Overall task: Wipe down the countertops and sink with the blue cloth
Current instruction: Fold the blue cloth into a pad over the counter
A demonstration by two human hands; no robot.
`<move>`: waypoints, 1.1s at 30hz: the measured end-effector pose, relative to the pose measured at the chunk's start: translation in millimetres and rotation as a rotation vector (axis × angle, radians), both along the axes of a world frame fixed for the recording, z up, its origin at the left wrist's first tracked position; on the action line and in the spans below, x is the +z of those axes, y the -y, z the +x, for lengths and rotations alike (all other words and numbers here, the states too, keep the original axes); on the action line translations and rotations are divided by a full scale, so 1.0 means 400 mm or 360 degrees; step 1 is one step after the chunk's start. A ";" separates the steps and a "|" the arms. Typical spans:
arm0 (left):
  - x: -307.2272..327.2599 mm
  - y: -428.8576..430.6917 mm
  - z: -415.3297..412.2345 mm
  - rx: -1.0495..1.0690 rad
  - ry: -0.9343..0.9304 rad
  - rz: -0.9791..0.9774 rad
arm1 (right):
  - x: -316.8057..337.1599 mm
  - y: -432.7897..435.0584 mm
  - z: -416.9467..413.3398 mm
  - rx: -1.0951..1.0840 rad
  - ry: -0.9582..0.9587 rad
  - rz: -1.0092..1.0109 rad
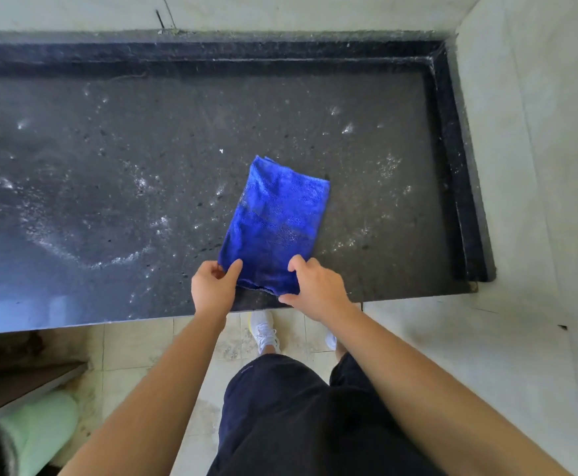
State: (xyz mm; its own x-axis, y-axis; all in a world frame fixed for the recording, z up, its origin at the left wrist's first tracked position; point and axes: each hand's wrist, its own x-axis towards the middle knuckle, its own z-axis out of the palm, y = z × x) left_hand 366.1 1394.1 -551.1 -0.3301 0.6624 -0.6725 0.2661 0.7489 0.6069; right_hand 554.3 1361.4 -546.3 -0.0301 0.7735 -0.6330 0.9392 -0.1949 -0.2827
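Pinching near corners of folded blue terry cloth [275,221] with left grip [214,286] and right grip [315,286], flat on wet dark speckled stone surface [109,166] by front edge; keep flat, drag in overlapping strokes.

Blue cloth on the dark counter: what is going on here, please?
A person stands at the countertop, with the folded blue cloth lying flat on it. The left grip pinches the cloth's near left corner, and the right grip holds its near right corner. The countertop shows wet streaks and droplets. No sink is in view.
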 end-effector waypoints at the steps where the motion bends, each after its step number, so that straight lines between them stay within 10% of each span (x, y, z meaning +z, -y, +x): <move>1: 0.004 -0.003 -0.009 0.0083 0.0064 -0.0016 | -0.007 0.012 -0.004 -0.0069 -0.0011 0.0048; 15: 0.073 -0.008 -0.024 0.0271 0.0487 0.0306 | 0.099 0.113 0.006 -0.0872 -0.0491 0.0610; 33: 0.087 0.088 -0.067 0.0202 0.0548 -0.0090 | 0.135 0.173 0.017 -0.1512 -0.0878 0.0340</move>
State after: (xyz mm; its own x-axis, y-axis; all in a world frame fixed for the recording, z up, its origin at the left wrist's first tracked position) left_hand 339.4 1358.8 -516.1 -0.1552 0.5893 -0.7928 -0.0439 0.7977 0.6015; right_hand 561.2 1292.3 -492.4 0.3954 0.7228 -0.5667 0.1704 -0.6640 -0.7280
